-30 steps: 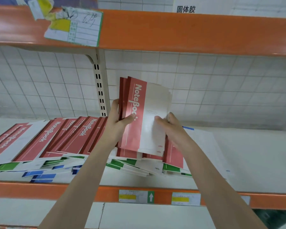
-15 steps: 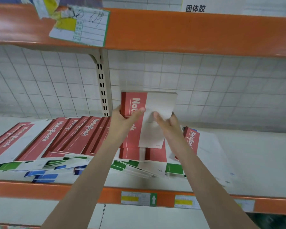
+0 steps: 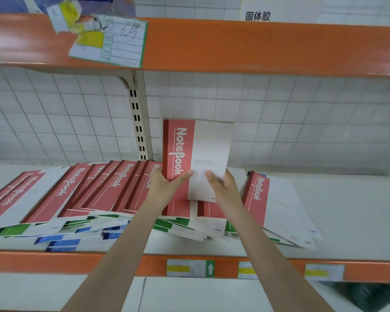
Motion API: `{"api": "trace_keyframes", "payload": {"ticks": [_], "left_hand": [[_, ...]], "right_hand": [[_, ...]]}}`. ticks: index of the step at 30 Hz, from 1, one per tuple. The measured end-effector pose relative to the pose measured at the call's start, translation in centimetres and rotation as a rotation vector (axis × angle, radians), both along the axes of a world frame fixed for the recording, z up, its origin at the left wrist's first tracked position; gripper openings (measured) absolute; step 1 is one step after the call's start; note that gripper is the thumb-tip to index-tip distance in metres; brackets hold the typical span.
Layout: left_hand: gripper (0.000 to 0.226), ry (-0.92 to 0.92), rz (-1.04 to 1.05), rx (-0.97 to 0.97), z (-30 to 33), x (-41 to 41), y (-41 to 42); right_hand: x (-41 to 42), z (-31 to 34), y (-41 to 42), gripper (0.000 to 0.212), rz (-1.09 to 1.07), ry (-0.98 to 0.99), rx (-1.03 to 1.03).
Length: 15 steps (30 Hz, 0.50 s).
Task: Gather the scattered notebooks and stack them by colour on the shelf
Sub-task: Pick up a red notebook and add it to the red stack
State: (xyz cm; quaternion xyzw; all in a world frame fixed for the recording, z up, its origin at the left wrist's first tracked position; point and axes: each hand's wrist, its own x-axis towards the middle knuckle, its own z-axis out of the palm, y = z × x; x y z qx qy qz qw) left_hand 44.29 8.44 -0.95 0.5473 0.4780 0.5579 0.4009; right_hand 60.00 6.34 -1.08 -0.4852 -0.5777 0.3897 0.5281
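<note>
both hands, left hand (image 3: 167,188) and right hand (image 3: 223,188), pinch a bundle of red notebooks (image 3: 196,158) upright above the shelf (image 3: 347,210), likely to square its edges. more red notebooks lie left of the bundle.

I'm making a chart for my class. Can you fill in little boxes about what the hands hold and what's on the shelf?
held: red notebook stack, upright
left hand: grips the stack's lower left edge
right hand: grips its lower right edge
left of the hands: red notebooks fanned out
beneath them: green notebooks and blue notebooks
right of the hands: one more red notebook
shelf: white, orange front edge
</note>
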Motion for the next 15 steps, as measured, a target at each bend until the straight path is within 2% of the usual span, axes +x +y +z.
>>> {"api": "trace_keyframes", "payload": {"ticks": [3, 5, 8, 11, 15], "left_hand": [[0.027, 0.020, -0.042, -0.121, 1.2, -0.5, -0.2], [0.026, 0.055, -0.137, -0.216, 1.7, -1.1, -0.4], [0.028, 0.075, -0.199, -0.286, 2.2, -1.0, -1.1], [0.037, 0.014, -0.179, -0.301, 2.7, 0.0, -1.7], [0.031, 0.002, -0.205, -0.250, 2.7, 3.1, -2.6]], "right_hand": [[0.0, 1.1, -0.1, 0.033, -0.033, -0.131, 0.004], [0.1, 1.6, -0.5, 0.029, -0.033, -0.156, -0.082], [0.7, 2.2, -1.4, 0.029, -0.026, -0.025, -0.266], [1.9, 2.6, -2.3, 0.026, -0.108, 0.098, -0.418], [4.3, 3.0, -4.4, 0.020, -0.149, 0.158, -0.363]]}}
